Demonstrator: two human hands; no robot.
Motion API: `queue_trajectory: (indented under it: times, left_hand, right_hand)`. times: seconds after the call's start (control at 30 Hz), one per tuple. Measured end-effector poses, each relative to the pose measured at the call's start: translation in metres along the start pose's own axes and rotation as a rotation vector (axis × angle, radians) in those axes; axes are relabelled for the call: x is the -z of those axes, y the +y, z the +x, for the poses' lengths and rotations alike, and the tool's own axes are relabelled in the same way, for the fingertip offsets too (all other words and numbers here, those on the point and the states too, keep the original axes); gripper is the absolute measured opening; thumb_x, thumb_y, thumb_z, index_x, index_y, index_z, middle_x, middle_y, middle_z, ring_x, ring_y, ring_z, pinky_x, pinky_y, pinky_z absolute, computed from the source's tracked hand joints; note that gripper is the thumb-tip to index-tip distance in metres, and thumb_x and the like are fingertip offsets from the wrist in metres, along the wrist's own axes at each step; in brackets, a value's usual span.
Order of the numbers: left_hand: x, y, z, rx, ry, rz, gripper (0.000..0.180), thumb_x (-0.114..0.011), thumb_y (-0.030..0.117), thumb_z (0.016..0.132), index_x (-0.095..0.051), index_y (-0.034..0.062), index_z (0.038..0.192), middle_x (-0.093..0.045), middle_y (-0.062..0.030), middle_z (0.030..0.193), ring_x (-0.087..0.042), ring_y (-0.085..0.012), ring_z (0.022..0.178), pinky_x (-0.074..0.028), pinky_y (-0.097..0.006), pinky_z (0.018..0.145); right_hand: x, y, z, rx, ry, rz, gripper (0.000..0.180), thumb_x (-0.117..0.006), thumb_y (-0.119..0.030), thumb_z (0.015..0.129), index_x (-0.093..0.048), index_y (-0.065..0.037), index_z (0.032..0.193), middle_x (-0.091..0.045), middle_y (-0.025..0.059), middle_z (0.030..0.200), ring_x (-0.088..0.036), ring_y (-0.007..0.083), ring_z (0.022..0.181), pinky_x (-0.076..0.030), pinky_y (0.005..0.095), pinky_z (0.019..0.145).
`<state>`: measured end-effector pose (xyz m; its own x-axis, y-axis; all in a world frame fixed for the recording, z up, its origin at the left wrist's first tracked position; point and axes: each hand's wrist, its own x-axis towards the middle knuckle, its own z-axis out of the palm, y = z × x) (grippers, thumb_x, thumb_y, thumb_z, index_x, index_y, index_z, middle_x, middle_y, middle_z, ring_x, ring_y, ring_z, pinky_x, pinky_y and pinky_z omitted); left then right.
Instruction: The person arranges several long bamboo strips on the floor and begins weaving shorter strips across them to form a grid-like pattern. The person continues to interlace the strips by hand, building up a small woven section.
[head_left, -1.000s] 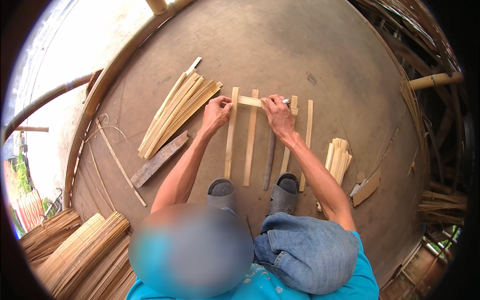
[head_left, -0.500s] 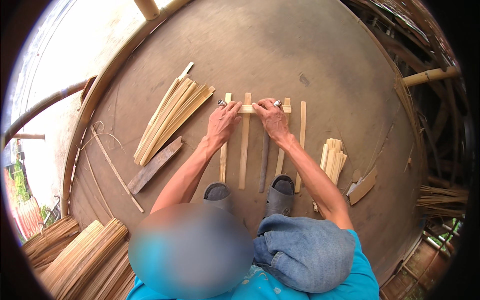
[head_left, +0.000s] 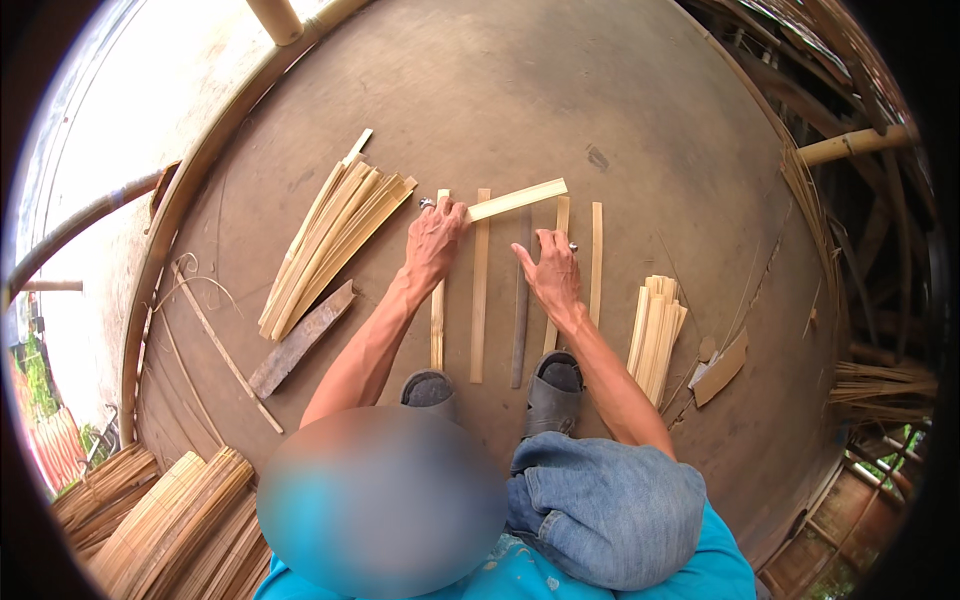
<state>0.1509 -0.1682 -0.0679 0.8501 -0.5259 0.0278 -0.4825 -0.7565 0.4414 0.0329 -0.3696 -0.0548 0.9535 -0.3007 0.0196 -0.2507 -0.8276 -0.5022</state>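
My left hand point(head_left: 435, 242) is closed on the left end of a pale bamboo strip point(head_left: 520, 199). That strip slants up to the right, across the far ends of several strips laid lengthwise. A light bamboo strip point(head_left: 437, 325) runs under my left hand, with another strip point(head_left: 480, 300) to its right. Near the middle lies a dark grey strip point(head_left: 520, 330). My right hand point(head_left: 553, 280) has its fingers apart and holds nothing; it is over a lengthwise strip point(head_left: 562, 212). A further strip point(head_left: 597, 250) lies to the right of this hand.
A fanned bundle of bamboo strips point(head_left: 335, 235) and a dark wooden piece point(head_left: 302, 338) lie at left. A short bundle point(head_left: 657, 330) and a cardboard scrap point(head_left: 721, 370) are at right. Larger bundles point(head_left: 175, 520) fill the lower left. My sandalled feet point(head_left: 557, 390) are close by.
The crosswise strip has turned from level to slanting, its right end swinging away from me. My right hand has let go of it and drawn back toward me; my left hand keeps hold.
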Motion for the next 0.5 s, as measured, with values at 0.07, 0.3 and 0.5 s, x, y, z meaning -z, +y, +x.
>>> queue_trajectory:
  times: [0.07,0.3,0.5]
  left_hand:
    - [-0.001,0.001,0.002,0.015,-0.005,0.016,0.021,-0.065,0.025,0.101,-0.07,0.0094,0.114,-0.067,-0.0133,0.116,-0.069,-0.0352,0.098,-0.057,-0.047,0.083]
    - [0.0,0.004,0.005,0.021,0.001,0.013,0.019,-0.065,0.023,0.101,-0.069,0.009,0.112,-0.066,-0.0138,0.111,-0.069,-0.035,0.095,-0.057,-0.046,0.08]
    - [0.003,0.004,0.004,0.012,0.003,0.02,0.016,-0.065,0.023,0.1,-0.069,0.0111,0.111,-0.064,-0.013,0.108,-0.069,-0.034,0.093,-0.056,-0.047,0.078]
  right_hand:
    - [-0.004,-0.002,0.0,0.01,-0.022,-0.035,0.037,-0.076,-0.029,0.097,-0.062,0.001,0.113,-0.064,0.0201,0.109,-0.069,0.0398,0.095,-0.059,0.0492,0.081]
    - [-0.011,0.0,0.009,-0.062,-0.006,0.086,0.031,-0.075,-0.019,0.092,-0.059,0.001,0.108,-0.062,0.0186,0.104,-0.068,0.0374,0.095,-0.058,0.049,0.082]
    - [-0.014,-0.006,0.002,-0.117,-0.006,0.276,0.032,-0.076,-0.017,0.089,-0.057,0.0,0.109,-0.061,0.0158,0.102,-0.065,0.0328,0.093,-0.055,0.0461,0.083]
